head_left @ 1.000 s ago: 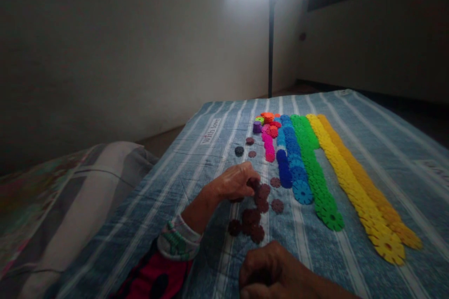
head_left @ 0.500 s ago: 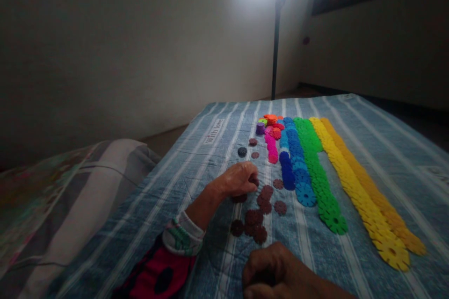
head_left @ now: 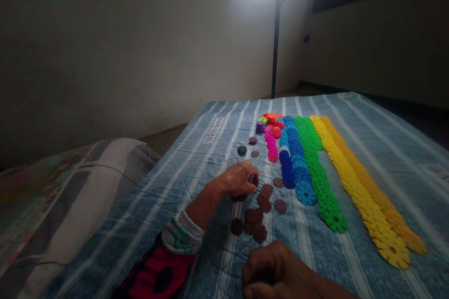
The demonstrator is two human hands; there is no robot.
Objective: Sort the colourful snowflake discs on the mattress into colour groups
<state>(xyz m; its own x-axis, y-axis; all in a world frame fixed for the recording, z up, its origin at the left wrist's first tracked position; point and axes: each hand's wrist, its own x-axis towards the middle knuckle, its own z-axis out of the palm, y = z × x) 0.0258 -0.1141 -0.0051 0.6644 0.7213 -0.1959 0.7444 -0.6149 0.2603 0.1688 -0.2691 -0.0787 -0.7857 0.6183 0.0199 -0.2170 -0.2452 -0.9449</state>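
The dark maroon notched plastic discs (head_left: 256,217) lie in a loose cluster on the blue striped bed sheet (head_left: 196,168), just left of the row of blue plastic discs (head_left: 293,168). The left hand (head_left: 238,180) is curled, and its fingertips pinch one maroon disc at the far edge of the cluster. The right hand (head_left: 271,268) is closed like a fist nearer the camera (what it holds, I cannot tell). On the sheet one reads the printed words "With love" (head_left: 213,130).
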